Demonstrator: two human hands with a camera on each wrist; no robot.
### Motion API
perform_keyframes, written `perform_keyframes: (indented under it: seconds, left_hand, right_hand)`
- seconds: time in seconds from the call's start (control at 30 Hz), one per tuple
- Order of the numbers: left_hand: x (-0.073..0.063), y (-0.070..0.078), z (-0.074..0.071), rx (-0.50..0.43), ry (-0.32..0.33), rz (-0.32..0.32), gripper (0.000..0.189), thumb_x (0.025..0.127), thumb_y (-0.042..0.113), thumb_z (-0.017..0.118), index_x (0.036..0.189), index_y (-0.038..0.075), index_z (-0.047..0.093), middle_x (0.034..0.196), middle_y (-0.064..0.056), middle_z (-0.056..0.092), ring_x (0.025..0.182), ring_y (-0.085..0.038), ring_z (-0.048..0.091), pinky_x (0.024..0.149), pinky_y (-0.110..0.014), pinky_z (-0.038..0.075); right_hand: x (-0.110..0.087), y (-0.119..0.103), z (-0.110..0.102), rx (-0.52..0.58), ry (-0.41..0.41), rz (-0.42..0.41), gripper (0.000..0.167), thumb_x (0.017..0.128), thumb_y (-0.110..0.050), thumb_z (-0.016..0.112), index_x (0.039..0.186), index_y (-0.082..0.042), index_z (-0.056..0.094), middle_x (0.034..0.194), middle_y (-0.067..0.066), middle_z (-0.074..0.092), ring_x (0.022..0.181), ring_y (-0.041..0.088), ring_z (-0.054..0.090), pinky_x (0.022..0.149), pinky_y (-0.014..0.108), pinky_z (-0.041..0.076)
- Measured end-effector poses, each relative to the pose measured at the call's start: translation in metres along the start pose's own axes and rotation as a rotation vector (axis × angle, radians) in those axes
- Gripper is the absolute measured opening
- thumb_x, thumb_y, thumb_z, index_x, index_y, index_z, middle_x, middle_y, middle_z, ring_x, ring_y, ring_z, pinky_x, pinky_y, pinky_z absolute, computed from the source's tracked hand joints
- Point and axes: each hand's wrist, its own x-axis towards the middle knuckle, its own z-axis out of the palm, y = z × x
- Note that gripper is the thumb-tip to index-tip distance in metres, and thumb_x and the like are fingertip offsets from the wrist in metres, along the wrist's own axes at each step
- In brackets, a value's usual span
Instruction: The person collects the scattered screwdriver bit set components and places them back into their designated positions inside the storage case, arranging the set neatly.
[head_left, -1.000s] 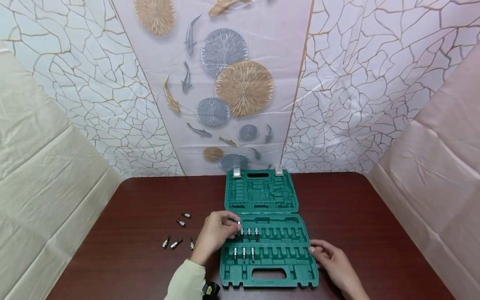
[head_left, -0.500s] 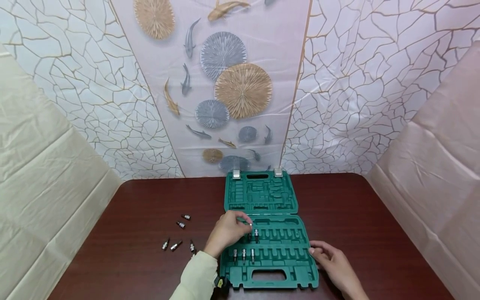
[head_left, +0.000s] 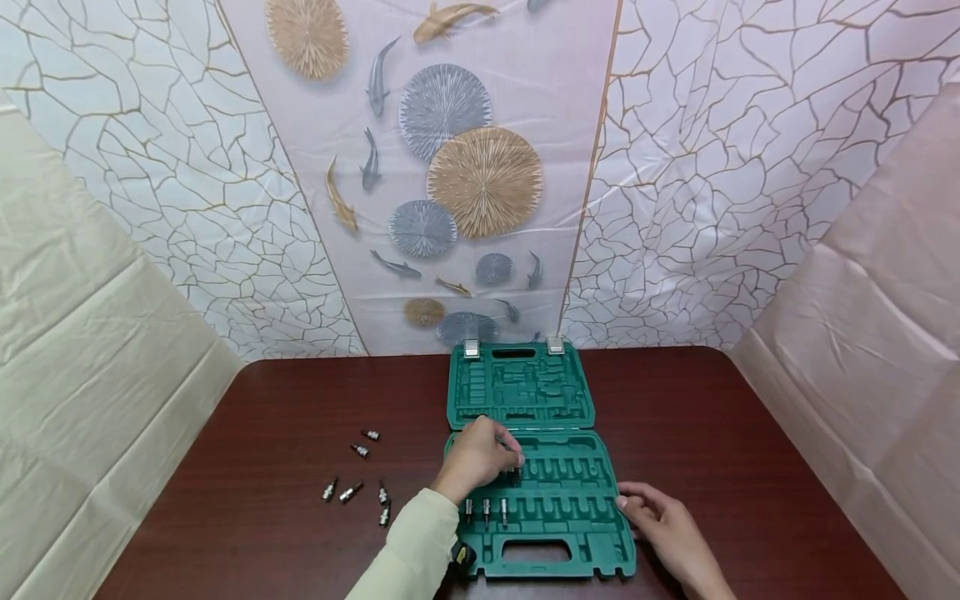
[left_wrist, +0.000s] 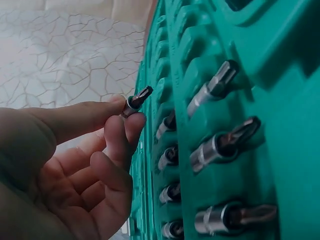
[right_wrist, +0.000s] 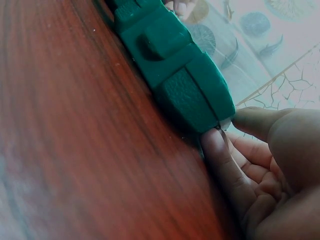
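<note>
My left hand [head_left: 480, 458] is over the upper slot row of an open green tool case [head_left: 592, 521]. Between thumb and fingertips it pinches a small silver bit socket [left_wrist: 132, 105] with a dark tip, apart from the slots in the left wrist view. Several bit sockets [left_wrist: 169, 157] sit in the upper row, partly covered by this hand in the head view. Three more, including a bit socket [left_wrist: 214, 155], lie in the lower row. At the case's right edge, my right hand [head_left: 667, 529] grips the rim between thumb and finger.
Several loose bit sockets [head_left: 350, 492] lie scattered on the dark red table [head_left: 247, 500], left of the case. The raised case lid [head_left: 521, 383] with its two metal latches [head_left: 555, 345] lies toward the patterned backdrop [head_left: 480, 183]. Pale cloth walls flank both sides.
My left hand has moved right along the upper slot row, keeping its pinch on the bit socket. My right hand stays at the case edge.
</note>
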Motion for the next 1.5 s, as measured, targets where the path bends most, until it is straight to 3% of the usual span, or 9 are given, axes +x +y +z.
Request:
perform_keyframes:
  seconds: [0.13, 0.47, 0.63, 0.87, 1.0, 1.3, 1.5]
  left_hand:
    - [0.003, 0.002, 0.007, 0.050, 0.020, 0.000, 0.010, 0.091, 0.012, 0.084, 0.083, 0.015, 0.080, 0.093, 0.003, 0.072, 0.071, -0.014, 0.062, 0.060, -0.033, 0.051]
    - [0.001, 0.002, 0.021, 0.174, 0.083, 0.090, 0.023, 0.097, 0.005, 0.075, 0.075, 0.013, 0.077, 0.077, 0.006, 0.071, 0.065, -0.011, 0.059, 0.058, -0.031, 0.050]
    - [0.004, 0.002, 0.022, 0.191, 0.079, 0.116, 0.025, 0.097, 0.004, 0.075, 0.073, 0.013, 0.076, 0.075, 0.007, 0.070, 0.064, -0.009, 0.060, 0.059, -0.030, 0.052]
    - [0.012, -0.003, 0.016, 0.101, -0.013, 0.066, 0.022, 0.094, 0.004, 0.079, 0.074, 0.013, 0.078, 0.077, 0.005, 0.072, 0.063, -0.015, 0.061, 0.057, -0.032, 0.049]
    - [0.016, -0.005, 0.014, 0.096, -0.040, 0.062, 0.022, 0.091, 0.004, 0.082, 0.071, 0.013, 0.078, 0.076, 0.006, 0.072, 0.068, -0.014, 0.062, 0.062, -0.033, 0.051]
    - [0.024, -0.001, 0.013, 0.142, -0.070, 0.007, 0.021, 0.088, 0.010, 0.087, 0.070, 0.015, 0.077, 0.074, 0.006, 0.070, 0.069, -0.016, 0.061, 0.061, -0.033, 0.050]
    - [0.025, 0.002, 0.012, 0.126, -0.056, -0.040, 0.021, 0.085, 0.012, 0.090, 0.070, 0.014, 0.075, 0.074, 0.004, 0.070, 0.068, -0.018, 0.061, 0.057, -0.033, 0.047]
  right_hand:
    - [0.000, -0.001, 0.001, -0.001, 0.000, 0.002, 0.053, 0.105, -0.037, 0.067, 0.141, 0.001, 0.062, 0.108, 0.008, 0.071, 0.097, 0.020, 0.071, 0.079, 0.040, 0.061]
    - [0.000, -0.003, 0.002, 0.000, -0.005, 0.001, 0.053, 0.105, -0.037, 0.067, 0.141, 0.002, 0.063, 0.108, 0.008, 0.070, 0.097, 0.019, 0.071, 0.079, 0.040, 0.061]
    - [0.000, -0.003, 0.002, -0.003, -0.004, -0.003, 0.053, 0.105, -0.037, 0.067, 0.141, 0.002, 0.063, 0.107, 0.008, 0.070, 0.096, 0.019, 0.070, 0.078, 0.040, 0.060]
    - [-0.001, -0.002, 0.003, -0.013, 0.006, 0.005, 0.052, 0.104, -0.037, 0.067, 0.140, 0.001, 0.064, 0.108, 0.009, 0.071, 0.097, 0.020, 0.071, 0.078, 0.041, 0.061]
    - [-0.001, 0.000, 0.003, -0.014, 0.008, 0.011, 0.052, 0.104, -0.037, 0.068, 0.140, 0.001, 0.064, 0.109, 0.009, 0.071, 0.099, 0.021, 0.071, 0.079, 0.041, 0.061]
    - [0.001, 0.002, 0.001, -0.008, 0.009, 0.016, 0.054, 0.104, -0.038, 0.067, 0.141, 0.001, 0.063, 0.109, 0.009, 0.071, 0.100, 0.022, 0.071, 0.079, 0.042, 0.061]
    - [0.001, 0.001, 0.001, -0.012, 0.012, 0.005, 0.054, 0.104, -0.038, 0.068, 0.141, 0.001, 0.063, 0.109, 0.009, 0.071, 0.099, 0.021, 0.071, 0.079, 0.041, 0.061]
